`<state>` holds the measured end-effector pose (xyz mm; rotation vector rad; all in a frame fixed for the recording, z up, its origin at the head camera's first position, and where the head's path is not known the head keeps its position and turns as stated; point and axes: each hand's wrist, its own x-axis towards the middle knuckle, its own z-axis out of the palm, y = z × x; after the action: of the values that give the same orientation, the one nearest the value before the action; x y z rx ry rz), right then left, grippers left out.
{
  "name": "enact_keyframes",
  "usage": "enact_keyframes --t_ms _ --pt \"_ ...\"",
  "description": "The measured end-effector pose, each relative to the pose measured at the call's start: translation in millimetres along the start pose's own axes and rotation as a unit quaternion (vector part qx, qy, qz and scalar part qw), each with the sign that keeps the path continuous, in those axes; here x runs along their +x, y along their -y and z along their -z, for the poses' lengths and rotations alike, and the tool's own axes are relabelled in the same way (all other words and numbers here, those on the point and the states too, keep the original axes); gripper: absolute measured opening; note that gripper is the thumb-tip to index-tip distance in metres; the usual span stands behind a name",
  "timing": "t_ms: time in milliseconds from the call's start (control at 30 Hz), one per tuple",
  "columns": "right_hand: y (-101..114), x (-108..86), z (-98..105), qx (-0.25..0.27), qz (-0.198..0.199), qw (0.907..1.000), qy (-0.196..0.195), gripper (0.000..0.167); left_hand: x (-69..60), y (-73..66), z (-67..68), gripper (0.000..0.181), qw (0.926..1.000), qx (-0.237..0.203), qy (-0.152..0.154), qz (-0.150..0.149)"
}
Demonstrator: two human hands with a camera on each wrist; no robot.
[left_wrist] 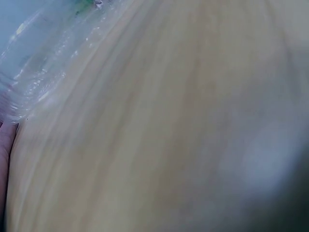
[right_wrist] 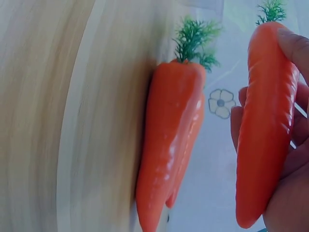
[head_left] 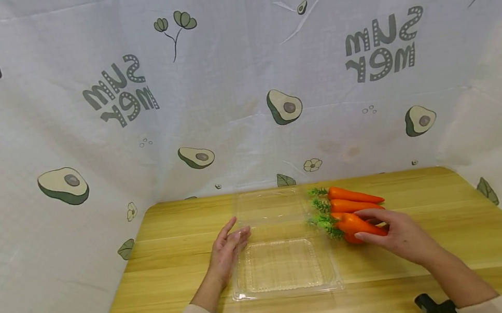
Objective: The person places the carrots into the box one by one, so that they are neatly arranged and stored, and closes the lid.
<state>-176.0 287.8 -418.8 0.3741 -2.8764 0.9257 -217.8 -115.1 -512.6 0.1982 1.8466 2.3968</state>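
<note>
R hand (head_left: 399, 237) grips carrot (right_wrist: 265, 135) toward far edge of surface (head_left: 376, 292), R of ctr.; L hand (head_left: 227, 253), fingers extended, at container (head_left: 280, 265) L edge. I judge glossy carrot may slip, nudged container skid.

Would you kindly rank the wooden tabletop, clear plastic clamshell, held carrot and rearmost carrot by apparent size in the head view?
1. Wooden tabletop
2. Clear plastic clamshell
3. Held carrot and rearmost carrot: too alike to rank

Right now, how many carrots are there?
4 at least: a back carrot, the next carrot, a held carrot in the right hand, another carrot beneath; some may be hidden.
</note>
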Motion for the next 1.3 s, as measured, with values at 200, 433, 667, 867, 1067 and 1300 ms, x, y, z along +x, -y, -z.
enact_keyframes --t_ms 200,433,667,867,1067,1300 --pt "7.2 3.0 -3.0 0.004 0.020 0.9998 0.006 0.048 0.9 0.0 1.6 0.062 0.9999 0.011 0.008 0.003" --pt "14.5 4.3 -8.3 -0.022 0.038 0.9990 0.005 0.046 0.9 1.5 0.6 0.060 0.9999 0.000 0.000 0.012" --pt "20.2 6.0 -13.8 -0.028 0.090 0.9956 0.001 0.045 0.3 2.0 0.2 0.059 0.9999 -0.008 -0.003 0.014" --pt "23.6 9.8 -17.2 0.007 0.140 0.9902 0.001 0.045 2.0 -0.1 0.2 0.060 0.9999 -0.010 -0.008 0.010" --pt "30.7 11.4 -19.1 0.017 0.136 0.9905 0.005 0.041 2.6 -0.4 0.4 0.060 0.9999 -0.002 -0.009 0.013" --pt "38.4 14.2 -23.8 0.026 0.124 0.9914 0.034 0.036 3.0 0.1 0.7 0.061 0.9999 -0.007 -0.007 0.011"
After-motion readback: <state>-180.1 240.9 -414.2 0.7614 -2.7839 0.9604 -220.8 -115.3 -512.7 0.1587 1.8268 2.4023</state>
